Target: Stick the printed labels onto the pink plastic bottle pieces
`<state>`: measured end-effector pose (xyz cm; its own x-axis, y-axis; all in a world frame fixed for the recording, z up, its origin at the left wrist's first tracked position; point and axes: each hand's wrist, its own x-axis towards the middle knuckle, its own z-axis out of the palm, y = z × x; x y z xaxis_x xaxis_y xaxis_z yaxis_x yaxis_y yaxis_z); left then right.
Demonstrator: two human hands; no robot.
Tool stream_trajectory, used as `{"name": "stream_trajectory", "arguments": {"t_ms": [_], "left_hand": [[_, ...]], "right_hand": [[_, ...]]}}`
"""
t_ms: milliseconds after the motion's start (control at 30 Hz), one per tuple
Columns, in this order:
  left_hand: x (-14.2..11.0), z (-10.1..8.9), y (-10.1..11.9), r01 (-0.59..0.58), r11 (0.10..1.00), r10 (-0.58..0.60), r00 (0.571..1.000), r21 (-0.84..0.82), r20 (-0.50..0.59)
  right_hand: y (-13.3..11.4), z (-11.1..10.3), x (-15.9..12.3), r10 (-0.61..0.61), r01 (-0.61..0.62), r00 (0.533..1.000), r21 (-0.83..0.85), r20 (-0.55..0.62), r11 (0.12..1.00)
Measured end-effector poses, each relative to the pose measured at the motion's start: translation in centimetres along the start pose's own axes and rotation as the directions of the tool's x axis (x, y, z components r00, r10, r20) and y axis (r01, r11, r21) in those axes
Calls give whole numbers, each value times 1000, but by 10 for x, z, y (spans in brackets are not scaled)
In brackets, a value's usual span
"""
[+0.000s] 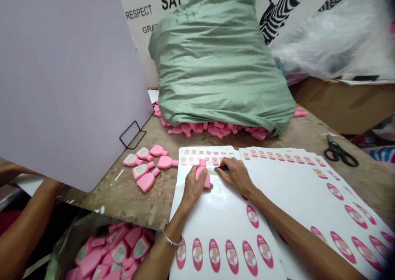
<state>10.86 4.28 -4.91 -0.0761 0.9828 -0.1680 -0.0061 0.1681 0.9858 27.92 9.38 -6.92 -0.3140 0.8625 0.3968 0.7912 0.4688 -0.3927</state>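
My left hand (194, 184) is closed around a small pink bottle (202, 172), held neck up above a sticker sheet (200, 214). In my right hand (237, 174) is a thin black-handled tool (222, 168), its tip pointing left toward the bottle. A pale label (212, 171) shows near that tip; whether it sticks to the tool or lies on the sheet I cannot tell. Oval pink stickers run along the sheet's lower part, with smaller ones at its top. A second stack of sticker sheets (286, 193) lies on the right, under my right forearm.
Several pink bottles (147, 180) lie left of the sheets, some labelled. A bag of bottles (120, 251) sits below the table edge. Behind stands a big green sack (219, 66) on more bottles. Scissors (339, 151) lie right; a white panel (68, 74) and another person's arm (33, 218) are left.
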Motion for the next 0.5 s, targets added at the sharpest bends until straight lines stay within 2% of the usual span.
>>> {"name": "stream_trajectory", "arguments": {"t_ms": [200, 333, 400, 500], "left_hand": [[0, -2, -2, -20, 1000, 20, 1000, 10, 16], [1, -2, -5, -17, 1000, 17, 1000, 4, 14], [1, -3, -6, -16, 1000, 16, 1000, -1, 12], [1, -3, -6, -22, 1000, 22, 1000, -15, -2]], "right_hand": [[2, -1, -3, -46, 42, 996, -54, -70, 998], [0, -2, -3, -56, 53, 998, -73, -41, 996], [-2, -1, -3, -54, 54, 998, -13, -20, 998], [-3, 2, -1, 90, -86, 996, 178, -15, 980]]}}
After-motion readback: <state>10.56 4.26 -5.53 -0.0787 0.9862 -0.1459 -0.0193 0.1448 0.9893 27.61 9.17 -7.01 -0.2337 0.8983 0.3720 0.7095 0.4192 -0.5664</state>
